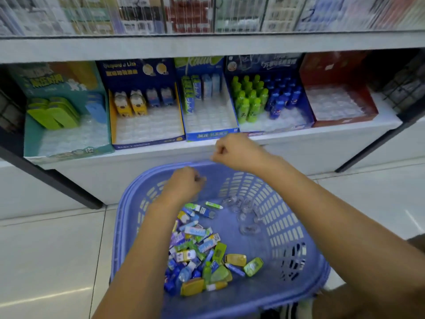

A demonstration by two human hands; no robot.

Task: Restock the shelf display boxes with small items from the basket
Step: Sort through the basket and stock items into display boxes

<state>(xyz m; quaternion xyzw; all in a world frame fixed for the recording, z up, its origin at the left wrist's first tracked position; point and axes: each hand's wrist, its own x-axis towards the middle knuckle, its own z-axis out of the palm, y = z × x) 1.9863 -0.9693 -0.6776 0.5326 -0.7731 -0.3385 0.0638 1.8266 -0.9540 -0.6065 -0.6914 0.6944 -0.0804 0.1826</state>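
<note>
A blue plastic basket [305,229] stands on the floor below the shelf. A pile of small colourful items [197,249] lies in it, with clear plastic pieces [246,212] beside them. My left hand [184,184] hovers inside the basket near its far wall, fingers curled, pinching something small and greyish at its tips. My right hand [232,151] is curled into a fist above the far rim, just in front of the shelf edge; nothing shows in it. On the shelf stand a teal display box [69,139], a navy-and-yellow box [147,130], a blue box [208,120], a bottle box [271,104] and a red box [340,100].
The display boxes have bare clear trays at their fronts and stock at the back. A higher shelf [207,46] overhangs them. Black shelf posts [76,192] slant down at left and right. Pale tiled floor [46,261] surrounds the basket.
</note>
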